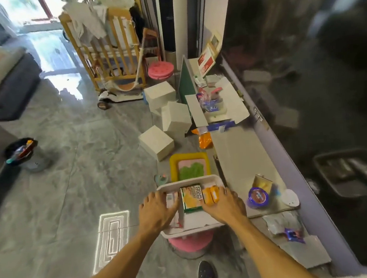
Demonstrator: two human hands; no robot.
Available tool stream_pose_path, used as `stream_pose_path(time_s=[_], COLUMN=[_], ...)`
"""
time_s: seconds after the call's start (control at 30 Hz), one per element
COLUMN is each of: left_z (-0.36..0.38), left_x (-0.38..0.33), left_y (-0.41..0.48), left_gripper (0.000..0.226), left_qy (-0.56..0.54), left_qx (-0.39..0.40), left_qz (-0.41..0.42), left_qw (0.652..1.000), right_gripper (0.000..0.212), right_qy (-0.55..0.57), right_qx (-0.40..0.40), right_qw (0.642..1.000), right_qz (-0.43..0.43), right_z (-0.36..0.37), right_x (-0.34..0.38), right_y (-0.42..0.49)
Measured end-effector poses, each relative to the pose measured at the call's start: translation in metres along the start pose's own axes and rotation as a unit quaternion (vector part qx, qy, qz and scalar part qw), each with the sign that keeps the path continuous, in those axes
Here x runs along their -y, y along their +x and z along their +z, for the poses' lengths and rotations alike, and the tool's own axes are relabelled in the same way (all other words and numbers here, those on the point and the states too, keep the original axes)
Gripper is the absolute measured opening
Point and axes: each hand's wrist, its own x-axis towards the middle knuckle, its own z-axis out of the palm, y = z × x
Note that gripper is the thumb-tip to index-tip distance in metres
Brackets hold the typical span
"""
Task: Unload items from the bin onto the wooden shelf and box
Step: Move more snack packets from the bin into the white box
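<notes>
Low in the middle of the frame a white bin [190, 179] sits on a pink stool [190, 242]. Inside it, a green and orange packet [191, 197] lies flat in the centre. Two orange packets [212, 195] sit just to its right and a white packet [171, 201] to its left; the near part of the bin floor is bare.

Right of the bin runs the pale wooden shelf [241, 153]. At its near end are a blue round tub [258, 197] and a yellow packet [263, 184] just behind it. Further up the frame, an open white box [233, 103] holds blue and pink wrapped things. Just beyond the bin, a yellow tray [174, 168] on the floor holds a green and pink mass.

Both forearms reach in from the bottom edge. The left hand [157, 209] is palm down with its fingers splayed and fairly straight, lying on the white packet, not closed around it. The right hand [226, 206] is also palm down, its fingers bent over onto the orange packets. Its fingertips are blurred, so I cannot tell whether it grips them or only touches.
</notes>
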Motion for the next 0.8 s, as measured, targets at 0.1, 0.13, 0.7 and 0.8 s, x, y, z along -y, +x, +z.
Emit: stream_pose_path(time_s=[0.1,0.13,0.7,0.8], left_z=[0.03,0.044,0.316,0.333], left_x=[-0.002,0.0,0.08,0.084], left_y=[0.038,0.052,0.2,0.203], left_gripper=[0.08,0.081,0.094,0.076], left_qy=[-0.004,0.004,-0.085,-0.112], left_qx=[0.026,0.037,0.159,0.143], left_qz=[-0.012,-0.013,-0.194,-0.215], left_qw=[1.0,0.999,0.964,0.96], right_gripper=[0.111,0.115,0.11,0.115], right_qy=[-0.014,-0.025,-0.323,-0.333], right_qx=[0.044,0.059,0.115,0.107], right_qw=[0.999,0.998,0.934,0.931], right_qz=[0.009,0.008,-0.099,-0.106], right_z=[0.027,0.04,0.26,0.276], right_x=[-0.014,-0.019,-0.085,-0.09], right_y=[0.049,0.065,0.272,0.282])
